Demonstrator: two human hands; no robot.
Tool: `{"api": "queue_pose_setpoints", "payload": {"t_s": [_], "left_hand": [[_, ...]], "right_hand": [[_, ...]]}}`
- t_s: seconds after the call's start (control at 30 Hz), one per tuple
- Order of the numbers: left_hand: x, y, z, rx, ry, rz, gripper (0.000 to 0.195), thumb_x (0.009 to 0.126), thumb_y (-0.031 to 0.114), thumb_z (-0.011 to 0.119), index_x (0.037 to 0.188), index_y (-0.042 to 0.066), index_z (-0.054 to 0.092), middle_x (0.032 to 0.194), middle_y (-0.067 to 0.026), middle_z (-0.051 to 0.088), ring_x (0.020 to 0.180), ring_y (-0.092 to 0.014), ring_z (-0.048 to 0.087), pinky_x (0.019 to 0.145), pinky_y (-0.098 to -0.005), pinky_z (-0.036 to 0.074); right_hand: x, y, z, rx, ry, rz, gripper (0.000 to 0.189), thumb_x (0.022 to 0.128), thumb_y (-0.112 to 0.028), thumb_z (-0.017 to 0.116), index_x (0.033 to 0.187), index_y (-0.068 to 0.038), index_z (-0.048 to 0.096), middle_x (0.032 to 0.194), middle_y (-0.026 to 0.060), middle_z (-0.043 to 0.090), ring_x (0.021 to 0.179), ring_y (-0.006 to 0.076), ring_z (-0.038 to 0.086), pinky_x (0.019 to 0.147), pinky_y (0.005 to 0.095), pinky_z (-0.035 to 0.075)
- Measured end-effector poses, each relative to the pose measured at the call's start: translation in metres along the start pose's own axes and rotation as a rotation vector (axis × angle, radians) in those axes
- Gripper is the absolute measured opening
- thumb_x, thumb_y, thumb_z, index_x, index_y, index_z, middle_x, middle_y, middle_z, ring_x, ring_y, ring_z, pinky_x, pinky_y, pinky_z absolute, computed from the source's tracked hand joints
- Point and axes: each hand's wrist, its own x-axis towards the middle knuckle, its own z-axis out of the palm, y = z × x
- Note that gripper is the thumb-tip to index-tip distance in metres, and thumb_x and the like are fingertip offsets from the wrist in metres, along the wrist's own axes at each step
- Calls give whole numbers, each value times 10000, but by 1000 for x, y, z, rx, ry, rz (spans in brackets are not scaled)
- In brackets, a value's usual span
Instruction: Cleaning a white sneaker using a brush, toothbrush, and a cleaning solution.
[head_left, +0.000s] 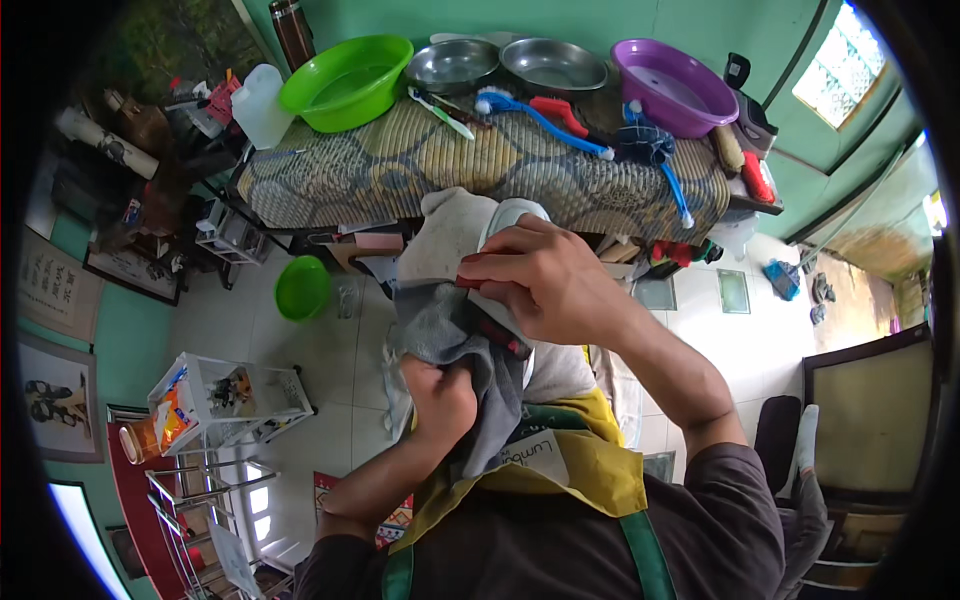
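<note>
My left hand (441, 397) is closed around a bunched grey cloth (439, 322) above my lap. My right hand (551, 274) pinches a small dark red piece (474, 270); whether it is a separate tool or part of the item below cannot be told. Under the right fingers shows what looks like a shoe, its white sole (517, 214) pointing away from me. A dark area with red on it lies lower, partly covered by cloth and fingers. Pale fabric (431, 251) spreads beneath it, over a yellow and green apron (607, 480).
Ahead, a table with a patterned cover (420, 176) bears a green basin (346, 82), two steel bowls (553, 64), a purple basin (675, 86) and blue brushes (547, 124). Left are a floor basin (301, 289) and a white cart (232, 405). Another person's leg (808, 517) shows at right.
</note>
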Motion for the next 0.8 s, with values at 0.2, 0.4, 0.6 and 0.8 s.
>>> {"api": "queue_pose_setpoints", "payload": {"t_s": [0.2,0.4,0.6,0.8], "left_hand": [[-6,2,11,-318,169,-219,362,929,0,594,1289,-43,584,1224,-118,668,1131,-192,639,997,-336,493],[-1,9,18,-340,130,-264,324,881,-44,683,1203,-40,641,1123,-90,713,1027,-165,687,929,-311,528],[-4,6,24,-280,81,-257,240,884,-44,684,1124,-36,671,1076,-65,725,975,-133,675,889,-294,524],[-9,10,30,-225,113,-169,143,896,-41,664,1034,-45,701,1017,-70,732,950,-140,666,884,-309,517]], "right_hand": [[-3,2,4,67,46,75,250,827,-43,753,1070,-87,793,959,106,749,875,305,675,813,404,547],[0,20,4,-219,127,76,283,819,-83,793,1100,-111,801,1062,111,751,934,292,689,837,406,559],[9,29,-16,-78,-84,101,224,804,-58,748,1009,-115,820,978,126,756,890,308,705,790,420,571],[14,21,-23,-82,-199,32,212,845,-119,757,1049,-134,814,966,104,755,881,321,706,782,437,574]]}}
